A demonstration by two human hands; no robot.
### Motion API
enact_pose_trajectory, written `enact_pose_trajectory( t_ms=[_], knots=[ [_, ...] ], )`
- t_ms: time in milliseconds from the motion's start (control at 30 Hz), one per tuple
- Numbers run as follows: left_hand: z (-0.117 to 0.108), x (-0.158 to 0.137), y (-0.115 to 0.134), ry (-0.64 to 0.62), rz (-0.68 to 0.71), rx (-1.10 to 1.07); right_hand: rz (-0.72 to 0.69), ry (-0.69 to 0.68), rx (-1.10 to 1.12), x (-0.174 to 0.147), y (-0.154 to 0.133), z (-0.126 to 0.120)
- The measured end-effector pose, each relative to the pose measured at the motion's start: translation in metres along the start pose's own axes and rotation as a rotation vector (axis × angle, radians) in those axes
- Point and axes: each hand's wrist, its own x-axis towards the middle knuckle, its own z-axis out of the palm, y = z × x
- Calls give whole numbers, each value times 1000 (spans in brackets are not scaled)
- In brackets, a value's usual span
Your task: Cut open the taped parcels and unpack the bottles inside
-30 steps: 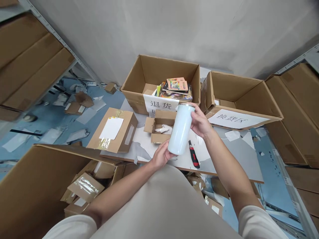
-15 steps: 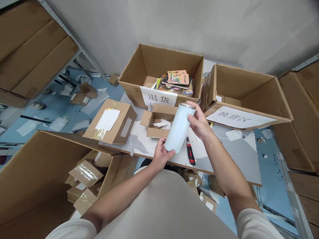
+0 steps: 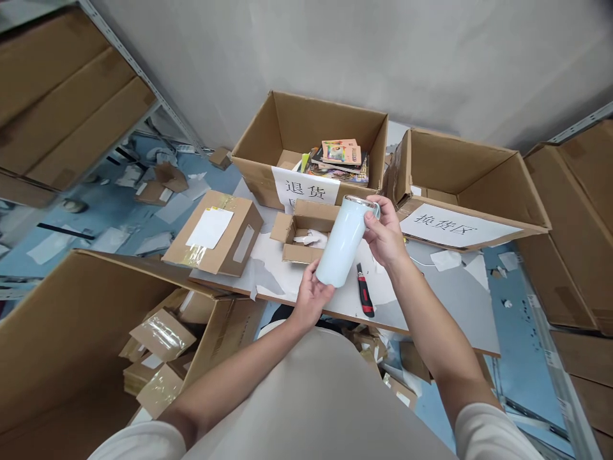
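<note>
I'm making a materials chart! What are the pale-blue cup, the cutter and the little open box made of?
Pale-blue cup: perhaps painted metal; it's glossy with a silvery rim.
Cutter: handle probably plastic, smooth-looking, in black and red.
Little open box: matte brown cardboard, judging by its folded flaps.

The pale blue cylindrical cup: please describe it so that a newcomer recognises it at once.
Start at the grey-topped table. Above its front half, the bare left hand holds the base and the bare right hand the top of the tilted, pale blue cylindrical cup. Unlike the small open brown cardboard box behind it, it is glossy with a silver-coloured rim.
</note>
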Motion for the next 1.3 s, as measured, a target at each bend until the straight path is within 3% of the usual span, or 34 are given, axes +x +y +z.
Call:
enact_pose_trajectory(
  t_ms=[300, 500, 600, 700, 833, 967, 1100, 1300],
  knots=[
    [-11, 4, 12, -42, -33, -36, -59, 11, -54, 0, -4, 8],
    [-21, 3, 32, -191, -233, -190, -105, -116, 38, -3, -15, 24],
    [-30, 4, 35, -200, -257, -187, -100, -14, 14, -5, -14, 33],
    [-42, 6, 36, -220, -170, -155, -116, 140, -38, -7, -8, 40],
    [-55, 5, 40, -258, -79, -80, -174, 220, -124, -11, -3, 48],
    [-62, 4, 41, -298, -123, -77, -207, 122, -129, -14, -12, 54],
    [-66, 4, 40, -317, -143, -127, -130, -10, -71, -14, -24, 60],
    [-71, 5, 42, -263, -178, -155, -114, -61, -175, -7, -24, 57]
  ],
)
